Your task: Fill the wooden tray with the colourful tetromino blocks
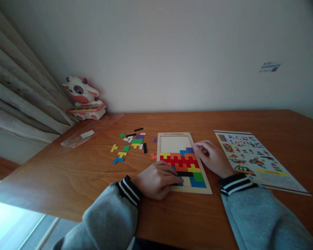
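A wooden puzzle board point(175, 134) lies on the table, its lower part filled with coloured block pieces and its upper part bare. My left hand point(158, 178) rests palm down over the board's lower left corner, fingers stretched out across the pieces. It hides that corner; a bare patch shows beside the fingertips. At the right rim is my right hand point(212, 158), its fingers curled with thumb and index close together. Those fingertips are beside a purple piece point(190, 150); whether they hold anything is hidden. Red pieces point(178, 161) form a band across the middle.
Left of the board lie several loose pieces, including a blue one point(118, 160) and a green one point(137, 141). A printed pattern sheet point(261, 156) lies at the right. A toy cow with a keyboard point(85, 99) and a clear plastic bag point(75, 139) are at far left.
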Action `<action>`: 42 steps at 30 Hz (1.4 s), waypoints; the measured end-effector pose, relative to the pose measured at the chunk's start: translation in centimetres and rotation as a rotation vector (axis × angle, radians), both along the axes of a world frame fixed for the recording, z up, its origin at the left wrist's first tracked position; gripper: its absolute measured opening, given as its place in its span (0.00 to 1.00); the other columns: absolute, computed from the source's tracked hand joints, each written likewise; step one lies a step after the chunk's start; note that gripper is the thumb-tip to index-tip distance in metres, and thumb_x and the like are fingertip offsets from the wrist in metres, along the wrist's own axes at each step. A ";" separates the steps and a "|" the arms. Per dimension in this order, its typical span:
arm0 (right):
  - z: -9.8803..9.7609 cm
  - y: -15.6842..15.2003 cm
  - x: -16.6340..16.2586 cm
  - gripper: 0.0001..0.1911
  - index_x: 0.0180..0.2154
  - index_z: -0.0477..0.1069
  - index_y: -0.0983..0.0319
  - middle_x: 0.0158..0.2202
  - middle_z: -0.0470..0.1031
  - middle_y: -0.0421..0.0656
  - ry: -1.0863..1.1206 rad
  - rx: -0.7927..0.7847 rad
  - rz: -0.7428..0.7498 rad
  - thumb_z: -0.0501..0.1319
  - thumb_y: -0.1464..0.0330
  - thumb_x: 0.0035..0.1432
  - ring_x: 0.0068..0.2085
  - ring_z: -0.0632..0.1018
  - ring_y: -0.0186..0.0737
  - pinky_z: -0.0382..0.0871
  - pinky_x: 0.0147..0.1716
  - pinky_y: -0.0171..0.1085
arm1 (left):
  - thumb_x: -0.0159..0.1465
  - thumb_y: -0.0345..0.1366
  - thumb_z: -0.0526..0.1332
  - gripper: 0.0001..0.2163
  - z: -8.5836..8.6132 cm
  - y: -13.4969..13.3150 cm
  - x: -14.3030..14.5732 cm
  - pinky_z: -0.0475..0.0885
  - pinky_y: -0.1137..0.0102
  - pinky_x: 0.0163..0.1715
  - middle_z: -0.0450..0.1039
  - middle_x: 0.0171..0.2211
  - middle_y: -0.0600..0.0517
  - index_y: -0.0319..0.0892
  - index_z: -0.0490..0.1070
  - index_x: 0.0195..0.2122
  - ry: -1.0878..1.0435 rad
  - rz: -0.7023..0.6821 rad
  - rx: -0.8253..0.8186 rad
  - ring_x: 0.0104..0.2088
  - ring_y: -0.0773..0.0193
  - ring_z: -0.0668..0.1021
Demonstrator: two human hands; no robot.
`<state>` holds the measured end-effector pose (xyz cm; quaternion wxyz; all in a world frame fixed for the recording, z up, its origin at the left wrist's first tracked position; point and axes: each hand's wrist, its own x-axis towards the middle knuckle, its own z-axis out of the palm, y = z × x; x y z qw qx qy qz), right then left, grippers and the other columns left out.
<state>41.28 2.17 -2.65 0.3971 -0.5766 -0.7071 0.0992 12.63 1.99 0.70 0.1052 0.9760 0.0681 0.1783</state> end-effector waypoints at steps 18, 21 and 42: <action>-0.4 0.1 0.1 0.13 0.43 0.73 0.59 0.42 0.76 0.47 -0.003 -0.007 -0.007 0.55 0.59 0.66 0.37 0.78 0.42 0.75 0.38 0.41 | 0.60 0.25 0.53 0.23 -0.1 0.0 0.0 0.70 0.63 0.56 0.75 0.55 0.47 0.39 0.67 0.57 0.015 -0.032 -0.051 0.55 0.59 0.75; -0.8 0.3 0.4 0.13 0.43 0.73 0.58 0.42 0.76 0.47 -0.017 -0.012 0.001 0.55 0.58 0.66 0.38 0.78 0.43 0.75 0.38 0.42 | 0.60 0.25 0.54 0.22 -0.2 0.0 0.1 0.71 0.64 0.55 0.75 0.54 0.47 0.38 0.68 0.56 0.005 -0.025 -0.028 0.54 0.60 0.76; -1.2 0.4 0.8 0.14 0.45 0.72 0.58 0.44 0.75 0.47 -0.017 -0.027 -0.001 0.55 0.58 0.66 0.41 0.77 0.44 0.74 0.40 0.44 | 0.68 0.32 0.56 0.13 -2.3 9.2 -7.0 0.70 0.59 0.55 0.78 0.49 0.45 0.42 0.73 0.52 -0.032 0.836 0.094 0.51 0.56 0.77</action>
